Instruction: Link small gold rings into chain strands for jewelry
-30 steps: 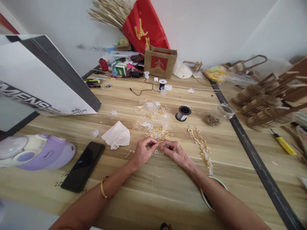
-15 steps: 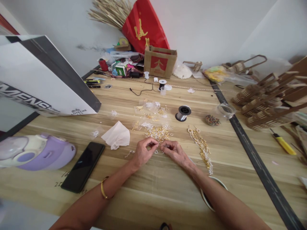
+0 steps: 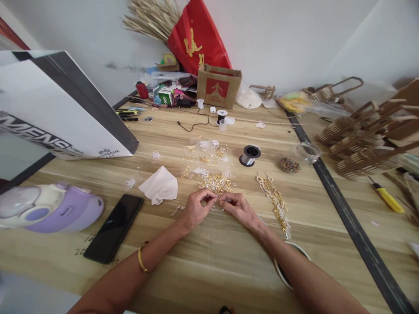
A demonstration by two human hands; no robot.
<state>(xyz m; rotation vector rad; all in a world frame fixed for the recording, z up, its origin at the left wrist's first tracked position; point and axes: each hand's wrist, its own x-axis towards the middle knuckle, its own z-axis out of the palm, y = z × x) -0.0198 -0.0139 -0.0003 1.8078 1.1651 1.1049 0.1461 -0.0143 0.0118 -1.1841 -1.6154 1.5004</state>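
Note:
My left hand (image 3: 198, 206) and my right hand (image 3: 236, 206) meet fingertip to fingertip over the near edge of a pile of gold and silver beads (image 3: 214, 181). Both are closed in a pinch, and whatever sits between the fingers is too small to make out. Just below the fingertips a small silver ring (image 3: 213, 208) lies on the wooden table (image 3: 209, 266). A short pale chain (image 3: 177, 210) rests left of my left hand. To the right of my right hand, gold and silver bead strands (image 3: 276, 203) with rings at their tops lie stretched out.
A spool of clear wire (image 3: 250, 155) stands behind the right hand, near a tipped jar (image 3: 307, 151) by dark beads. On the left are a tissue (image 3: 159, 185), a phone (image 3: 114, 228), a purple bottle (image 3: 65, 208) and a large box (image 3: 65, 109). A round rim (image 3: 284, 272) shows under my right forearm.
Both hands stay in nearly the same place, still pinched together. The whole view has shifted very slightly; nothing on the table has visibly moved.

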